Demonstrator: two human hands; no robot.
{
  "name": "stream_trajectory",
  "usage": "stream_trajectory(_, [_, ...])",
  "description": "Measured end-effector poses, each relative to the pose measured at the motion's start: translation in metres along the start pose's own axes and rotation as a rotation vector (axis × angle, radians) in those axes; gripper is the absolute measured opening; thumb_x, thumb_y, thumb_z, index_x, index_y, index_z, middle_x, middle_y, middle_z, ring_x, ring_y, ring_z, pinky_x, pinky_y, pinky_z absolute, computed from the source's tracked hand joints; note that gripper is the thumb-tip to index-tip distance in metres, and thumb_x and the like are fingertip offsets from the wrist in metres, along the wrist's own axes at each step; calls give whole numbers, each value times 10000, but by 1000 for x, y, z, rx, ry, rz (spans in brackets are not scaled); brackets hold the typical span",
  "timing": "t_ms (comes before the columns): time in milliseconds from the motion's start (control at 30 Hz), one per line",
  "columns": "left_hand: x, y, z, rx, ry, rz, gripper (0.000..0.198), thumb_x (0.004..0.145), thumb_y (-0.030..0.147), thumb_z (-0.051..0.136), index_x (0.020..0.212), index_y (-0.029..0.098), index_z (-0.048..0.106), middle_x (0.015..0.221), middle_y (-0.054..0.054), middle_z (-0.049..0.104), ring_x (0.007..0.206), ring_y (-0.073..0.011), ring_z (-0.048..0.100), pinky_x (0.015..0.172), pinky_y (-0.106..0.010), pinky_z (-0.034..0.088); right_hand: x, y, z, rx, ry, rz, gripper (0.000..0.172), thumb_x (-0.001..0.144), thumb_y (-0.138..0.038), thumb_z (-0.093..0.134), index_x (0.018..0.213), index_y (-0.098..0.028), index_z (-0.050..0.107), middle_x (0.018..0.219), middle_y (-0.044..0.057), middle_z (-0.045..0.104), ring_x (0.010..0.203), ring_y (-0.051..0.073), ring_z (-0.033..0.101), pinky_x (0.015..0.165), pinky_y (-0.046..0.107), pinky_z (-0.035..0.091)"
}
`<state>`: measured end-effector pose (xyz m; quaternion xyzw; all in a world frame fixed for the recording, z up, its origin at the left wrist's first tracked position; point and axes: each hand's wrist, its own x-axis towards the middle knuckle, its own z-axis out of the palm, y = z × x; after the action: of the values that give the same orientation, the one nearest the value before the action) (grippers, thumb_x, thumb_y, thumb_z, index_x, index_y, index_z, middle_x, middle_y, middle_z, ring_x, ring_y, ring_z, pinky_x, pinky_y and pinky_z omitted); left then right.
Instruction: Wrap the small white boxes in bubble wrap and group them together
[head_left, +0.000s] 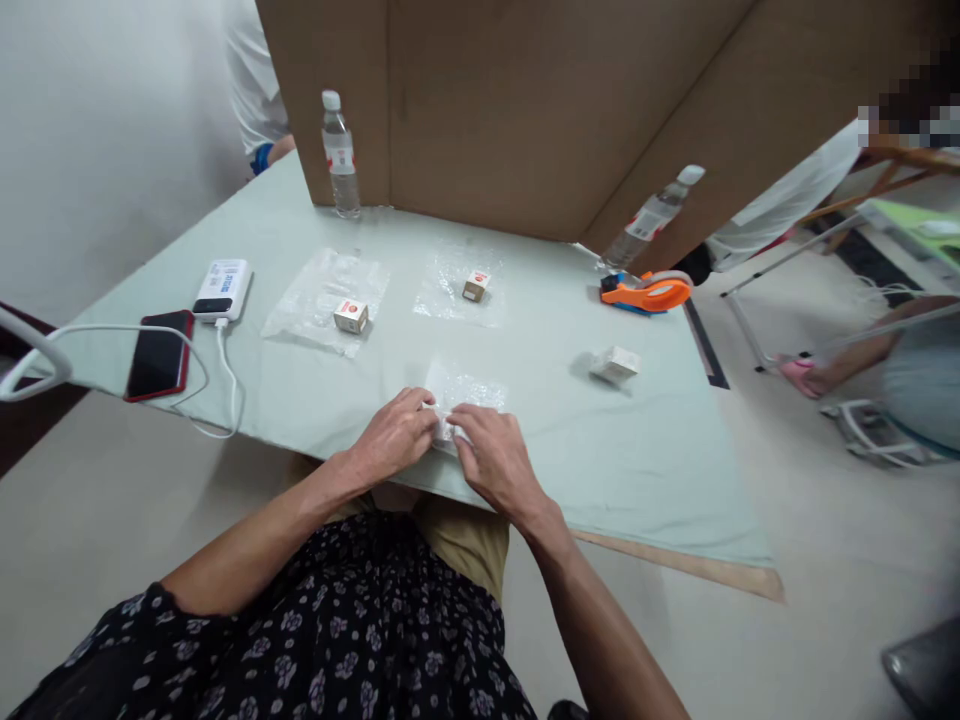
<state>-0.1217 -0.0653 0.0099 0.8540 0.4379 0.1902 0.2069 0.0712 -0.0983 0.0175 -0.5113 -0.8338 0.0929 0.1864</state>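
Note:
Both my hands rest at the near edge of the pale green table (615,470). My left hand (394,432) and my right hand (491,455) are closed, pinching a sheet of clear bubble wrap (469,392) between them; whatever lies under the fingers is hidden. Farther back lie two more clear sheets, each with a small box on it: one box (351,316) on the left sheet (324,295), another box (475,286) on the middle sheet (457,285). A bare white box (615,364) lies to the right.
An orange tape dispenser (646,291) sits at the right back. Two water bottles (340,155) (651,217) stand before a cardboard screen (525,110). A phone (160,353) and power bank (223,288) with white cable lie left. Other people sit at the back left and right.

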Motion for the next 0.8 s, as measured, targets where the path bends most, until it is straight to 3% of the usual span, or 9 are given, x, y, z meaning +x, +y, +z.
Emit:
stream_trajectory(100, [-2, 0, 4, 34, -1, 59, 130, 871, 106, 531, 884, 162, 647, 1034, -102, 637, 1030, -232, 574, 928, -392, 512, -29, 15, 3, 161, 198, 344, 302, 919, -351, 522, 1146, -172, 612, 1184, 132, 662, 993, 244, 622, 849, 388, 448])
stream_trajectory(200, [-5, 1, 4, 38, 10, 71, 134, 871, 99, 533, 937, 171, 624, 1023, -91, 641, 1016, -233, 566, 912, -394, 514, -53, 26, 9, 283, 195, 663, 573, 845, -556, 570, 1235, -137, 576, 1128, 152, 676, 829, 233, 645, 737, 382, 501])
stream_trajectory(267, [-6, 2, 5, 43, 21, 74, 149, 872, 93, 529, 958, 173, 621, 1037, -91, 643, 1015, -234, 562, 911, -396, 514, -57, 28, 13, 351, 154, 766, 688, 811, -610, 577, 1299, -126, 539, 1071, 139, 694, 791, 228, 647, 731, 381, 511])
stream_trajectory(400, [-4, 1, 7, 43, 12, 90, 146, 876, 101, 533, 955, 172, 634, 1026, -88, 645, 1008, -228, 567, 907, -385, 517, -43, 26, 21, 411, 133, 811, 771, 760, -619, 624, 1342, -126, 514, 937, 98, 698, 745, 224, 638, 736, 379, 507])
stream_trajectory(533, [-1, -3, 6, 59, -15, 113, 137, 876, 112, 543, 949, 173, 641, 1008, -82, 640, 987, -223, 563, 907, -389, 510, -26, 21, 32, 459, 231, 767, 808, 703, -577, 681, 1348, -122, 512, 862, 65, 667, 749, 225, 611, 724, 366, 493])
stream_trajectory(667, [1, -2, 1, 61, -53, 122, 169, 873, 105, 546, 1007, 158, 634, 1029, -92, 638, 1000, -234, 551, 927, -397, 492, -15, 12, 40, 481, 303, 755, 806, 757, -487, 616, 1419, -69, 427, 708, -26, 562, 616, 164, 526, 646, 316, 460])
stream_trajectory(800, [2, -1, -1, 50, -79, 119, 222, 869, 99, 545, 1067, 171, 614, 1039, -85, 631, 1018, -237, 545, 930, -394, 486, -11, 5, 41, 450, 371, 736, 764, 794, -446, 593, 1446, -97, 402, 758, -13, 593, 645, 159, 546, 685, 322, 472])
